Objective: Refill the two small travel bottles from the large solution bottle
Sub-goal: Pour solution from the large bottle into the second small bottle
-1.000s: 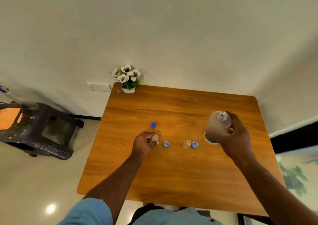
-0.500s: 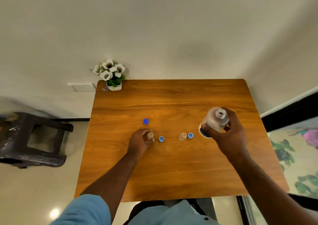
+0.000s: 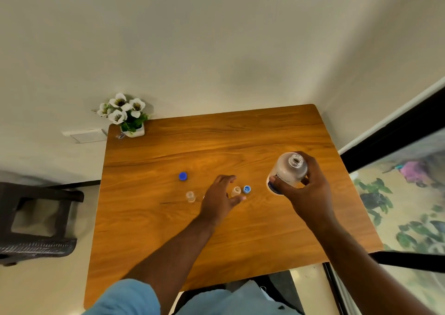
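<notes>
My right hand (image 3: pixel 307 194): my fingers and thumb are curled round the big bottle (image 3: pixel 288 171) and hold it just above the table, at about 3 o'clock from the middle of the table.
Big bottle: it has no cap on, and its open mouth points up at me. It is cloudy white with a dark blue patch low on its side.
Writing on it: there is a label, but the words are too small and blurry for me to read.
My left hand (image 3: pixel 220 198): my fingers are spread wide and hold nothing. The hand is over the middle of the table.
Small bottle one (image 3: pixel 190 196): clear, open on top, standing at 9 o'clock from my left hand.
Small bottle two (image 3: pixel 236 191): clear, open, standing between my finger and thumb, not held.
Light blue cap (image 3: pixel 246 189): just beside small bottle two, at its 3 o'clock.
Dark blue cap (image 3: pixel 183 176): at 11 o'clock from small bottle one.
Table (image 3: pixel 240 237): brown wood.
Flower pot (image 3: pixel 131 119): white flowers, in the far left corner of the table at 11 o'clock.
</notes>
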Available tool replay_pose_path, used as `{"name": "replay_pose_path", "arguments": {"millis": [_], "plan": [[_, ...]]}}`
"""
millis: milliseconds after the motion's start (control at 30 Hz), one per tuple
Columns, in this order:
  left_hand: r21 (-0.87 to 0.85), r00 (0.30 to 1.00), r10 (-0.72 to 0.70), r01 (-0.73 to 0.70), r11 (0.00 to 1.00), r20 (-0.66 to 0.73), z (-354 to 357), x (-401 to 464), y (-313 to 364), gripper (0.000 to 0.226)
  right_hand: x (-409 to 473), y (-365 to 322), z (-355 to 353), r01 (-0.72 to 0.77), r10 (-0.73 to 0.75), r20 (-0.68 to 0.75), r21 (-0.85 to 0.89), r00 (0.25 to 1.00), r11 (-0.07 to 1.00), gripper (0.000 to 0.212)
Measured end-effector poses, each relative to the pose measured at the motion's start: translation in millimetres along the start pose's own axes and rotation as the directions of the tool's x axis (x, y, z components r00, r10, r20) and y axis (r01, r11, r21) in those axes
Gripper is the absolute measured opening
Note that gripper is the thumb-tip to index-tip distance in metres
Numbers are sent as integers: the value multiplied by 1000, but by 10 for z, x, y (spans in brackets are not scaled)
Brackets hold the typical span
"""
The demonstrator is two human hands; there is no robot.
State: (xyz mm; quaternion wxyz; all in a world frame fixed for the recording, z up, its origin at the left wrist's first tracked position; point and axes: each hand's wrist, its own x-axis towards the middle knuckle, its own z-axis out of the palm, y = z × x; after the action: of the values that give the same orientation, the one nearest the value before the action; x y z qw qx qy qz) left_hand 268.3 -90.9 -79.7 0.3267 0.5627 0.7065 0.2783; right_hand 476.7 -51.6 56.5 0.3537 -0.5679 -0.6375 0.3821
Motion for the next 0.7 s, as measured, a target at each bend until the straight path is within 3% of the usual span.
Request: {"name": "replay_pose_path", "arguments": {"millis": [167, 267, 333, 533, 700], "plan": [[-25, 983, -184, 184, 983, -12, 304, 136, -87, 65, -66, 128, -210, 4, -4, 8, -18, 1000, 1000, 75], [-13, 972, -233, 233, 972, -24, 399, 205, -135, 44, -70, 181, -321, 2, -2, 13, -14, 1000, 1000, 74], [-44, 974, -224, 222, 974, -37, 417, 231, -118, 30, -62, 195, -394, 10, -10, 13, -6, 1000, 1000, 73], [-302, 987, -137, 105, 948, -87, 131, 287, 253, 24, 105, 41, -551, 49, -52, 41, 72, 998, 996, 71], [-479, 981, -43, -53, 876, -187, -444, 347, 915, 32, 356, -317, -600, 194, -199, 43, 96, 979, 976, 72]]}}
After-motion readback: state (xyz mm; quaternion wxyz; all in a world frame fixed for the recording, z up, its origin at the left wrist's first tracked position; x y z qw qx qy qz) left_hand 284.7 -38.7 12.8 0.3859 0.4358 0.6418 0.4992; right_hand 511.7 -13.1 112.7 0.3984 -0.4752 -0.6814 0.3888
